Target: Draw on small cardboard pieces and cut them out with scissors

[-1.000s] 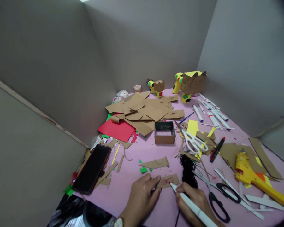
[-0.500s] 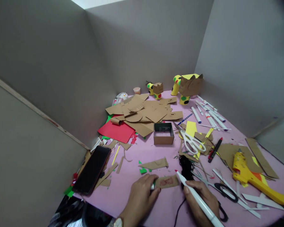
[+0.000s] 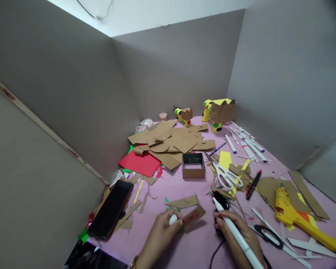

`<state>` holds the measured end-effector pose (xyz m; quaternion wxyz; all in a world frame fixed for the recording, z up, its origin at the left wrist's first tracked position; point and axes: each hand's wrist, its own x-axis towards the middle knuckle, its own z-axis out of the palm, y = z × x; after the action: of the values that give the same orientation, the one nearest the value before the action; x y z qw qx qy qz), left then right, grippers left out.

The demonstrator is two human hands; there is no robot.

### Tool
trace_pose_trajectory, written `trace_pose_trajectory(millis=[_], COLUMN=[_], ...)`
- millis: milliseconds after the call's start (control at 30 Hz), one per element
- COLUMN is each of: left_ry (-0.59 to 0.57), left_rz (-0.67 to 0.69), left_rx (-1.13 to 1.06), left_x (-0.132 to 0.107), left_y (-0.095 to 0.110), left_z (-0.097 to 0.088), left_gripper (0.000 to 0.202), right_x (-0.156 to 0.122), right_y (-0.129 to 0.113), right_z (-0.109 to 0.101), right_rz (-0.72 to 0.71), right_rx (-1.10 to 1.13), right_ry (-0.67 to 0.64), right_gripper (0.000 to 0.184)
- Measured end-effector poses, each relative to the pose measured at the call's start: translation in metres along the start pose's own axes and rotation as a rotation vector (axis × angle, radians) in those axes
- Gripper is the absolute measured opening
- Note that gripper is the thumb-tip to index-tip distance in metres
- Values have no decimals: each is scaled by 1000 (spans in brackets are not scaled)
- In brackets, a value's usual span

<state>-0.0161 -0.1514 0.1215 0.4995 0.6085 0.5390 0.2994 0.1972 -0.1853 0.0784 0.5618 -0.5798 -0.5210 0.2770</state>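
My left hand (image 3: 162, 228) pinches a small cardboard strip (image 3: 195, 218) bearing a reddish-brown drawing. A white object, perhaps a marker cap (image 3: 173, 219), shows between the same fingers. The strip is tilted, its right end raised off the pink table. In my right hand (image 3: 238, 228) is a white marker (image 3: 242, 241) with a red tip, held pen-like and apart from the strip. Black yarn (image 3: 223, 201) lies behind and under that hand. Just beyond the strip lies another cardboard offcut (image 3: 182, 202).
An open cardboard box (image 3: 193, 173), white scissors (image 3: 225, 177) and a yellow glue gun (image 3: 302, 218) lie about. A phone (image 3: 111, 209) rests left. Stacked cardboard (image 3: 173, 138), several markers (image 3: 248, 151) and yellow spotted figures (image 3: 222, 112) sit farther back, before grey partitions.
My left hand has lifted and tilted the cardboard strip, which lay flat before. The marker's tip has shifted slightly right, away from the strip. The view has tipped upward.
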Motion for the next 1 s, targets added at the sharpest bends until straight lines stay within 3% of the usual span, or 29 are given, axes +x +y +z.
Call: trace_pose_trajectory(millis=[200, 400, 533, 800, 1000], left_ry=[-34, -6, -28, -54, -25], left_rz=[63, 21, 43, 164, 211], left_rx=[-33, -175, -215, -207, -142], left_x=[16, 33, 60, 168, 259], left_y=[34, 60, 71, 127, 161], left_z=[-4, 7, 14, 28, 54], left_gripper=[21, 28, 23, 5, 18], right_x=[36, 55, 81, 181, 283], right_y=[-23, -29, -30, -38, -7], right_z=[-4, -7, -17, -47, -59], right_rz=[117, 101, 25, -115, -117], right_rx=[236, 303, 287, 239, 208], right_ry=[-214, -139, -86, 9, 117], right_gripper=[22, 22, 20, 13, 21])
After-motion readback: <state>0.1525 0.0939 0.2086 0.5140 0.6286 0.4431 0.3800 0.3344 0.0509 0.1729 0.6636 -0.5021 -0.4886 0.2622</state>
